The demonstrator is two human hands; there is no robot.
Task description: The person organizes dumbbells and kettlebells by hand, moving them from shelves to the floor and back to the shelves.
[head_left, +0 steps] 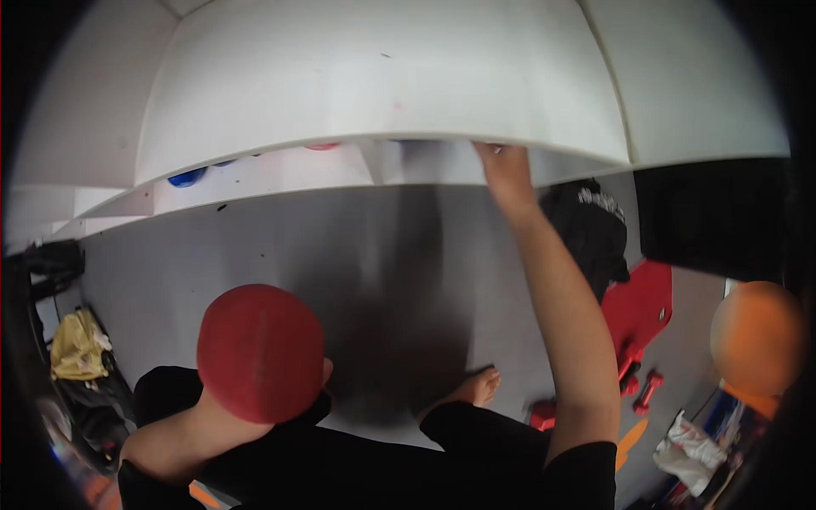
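Note:
A round red ball (261, 354) is held in front of my body at the left. My left hand (328, 371) is closed on it, mostly hidden behind it, with only a bit of a finger showing at its right side. My right arm stretches forward to a white shelf unit (382, 85). My right hand (507, 174) reaches in under the edge of the upper shelf board, at a lower compartment. That board hides its fingers, so whether they hold anything does not show.
Blue round objects (187, 178) and a red one (322, 146) show in the lower compartments. Black cloth (595, 229), a red mat (646, 297) and red dumbbells (648, 392) lie at the right, near an orange round object (756, 338). A yellow bag (78, 347) is at the left.

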